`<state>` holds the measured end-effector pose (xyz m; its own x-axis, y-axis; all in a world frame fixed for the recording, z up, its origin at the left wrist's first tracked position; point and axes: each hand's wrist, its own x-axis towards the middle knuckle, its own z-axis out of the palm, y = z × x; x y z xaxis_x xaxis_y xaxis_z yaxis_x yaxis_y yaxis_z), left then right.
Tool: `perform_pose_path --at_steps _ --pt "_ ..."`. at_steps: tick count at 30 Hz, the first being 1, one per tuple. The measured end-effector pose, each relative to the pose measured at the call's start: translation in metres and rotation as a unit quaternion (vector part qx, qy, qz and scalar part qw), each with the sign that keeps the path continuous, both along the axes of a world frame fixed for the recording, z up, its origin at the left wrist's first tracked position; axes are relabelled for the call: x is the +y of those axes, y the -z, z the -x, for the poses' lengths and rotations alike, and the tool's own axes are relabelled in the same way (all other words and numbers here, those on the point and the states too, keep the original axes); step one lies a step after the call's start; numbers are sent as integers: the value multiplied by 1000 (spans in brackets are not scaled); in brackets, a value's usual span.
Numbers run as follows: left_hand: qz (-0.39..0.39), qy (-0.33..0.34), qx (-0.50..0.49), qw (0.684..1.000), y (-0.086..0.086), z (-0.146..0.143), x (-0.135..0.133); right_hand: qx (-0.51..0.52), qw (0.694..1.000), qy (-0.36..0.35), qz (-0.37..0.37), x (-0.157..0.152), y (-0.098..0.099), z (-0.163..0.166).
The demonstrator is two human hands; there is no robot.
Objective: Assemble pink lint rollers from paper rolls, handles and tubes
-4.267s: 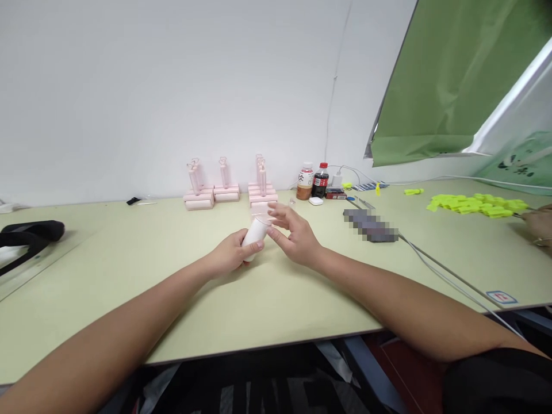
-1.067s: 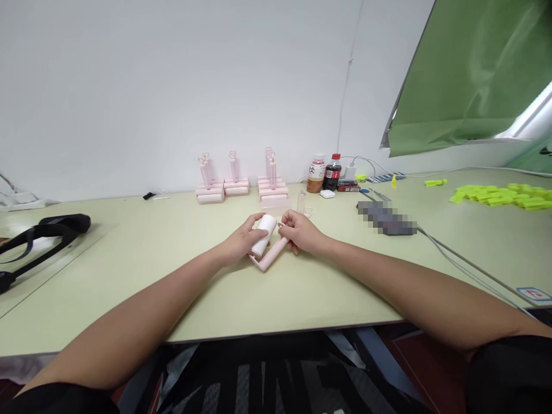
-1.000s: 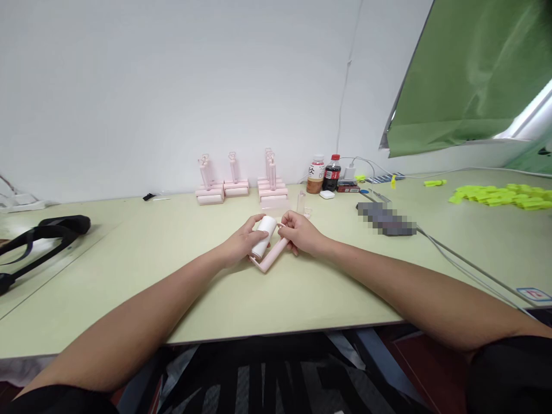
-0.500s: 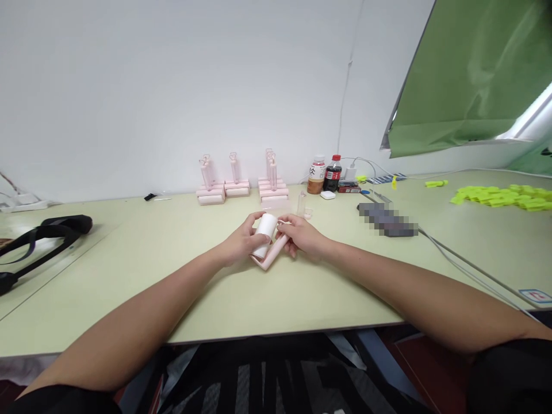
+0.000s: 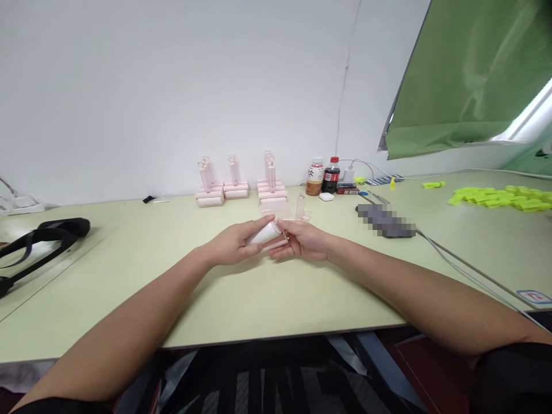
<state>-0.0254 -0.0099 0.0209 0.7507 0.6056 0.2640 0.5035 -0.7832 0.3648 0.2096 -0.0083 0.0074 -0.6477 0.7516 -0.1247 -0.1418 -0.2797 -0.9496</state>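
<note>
My left hand [image 5: 230, 245] is wrapped round a white roll [image 5: 266, 233] of a pink lint roller, held just above the pale green table [image 5: 129, 270]. Fingers of my right hand [image 5: 304, 240] curl under the roller's pink frame [image 5: 279, 244] at the roll's right end. Both hands meet at the table's middle. Much of the pink frame is hidden by my fingers.
Finished pink lint rollers [image 5: 235, 185] stand in groups by the wall. A clear tube [image 5: 301, 204] stands just beyond my hands. Two bottles [image 5: 323, 176], a charger, a blurred-out flat object [image 5: 386, 222], a cable, yellow-green parts [image 5: 495, 197] lie right. A black strap [image 5: 38, 237] lies left.
The roller has tipped from pointing away from me to lying almost level across my hands, and it is lifted off the table. Earlier my left hand held the roll alone.
</note>
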Motion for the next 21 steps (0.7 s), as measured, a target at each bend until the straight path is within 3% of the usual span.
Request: perform_pose_path --at_steps 11,21 --pt "-19 -52 24 998 3 -13 -4 -27 998 32 -50 0 11 3" --pt "-113 -53 79 989 -1 -11 0 -34 988 75 -134 -2 15 6"
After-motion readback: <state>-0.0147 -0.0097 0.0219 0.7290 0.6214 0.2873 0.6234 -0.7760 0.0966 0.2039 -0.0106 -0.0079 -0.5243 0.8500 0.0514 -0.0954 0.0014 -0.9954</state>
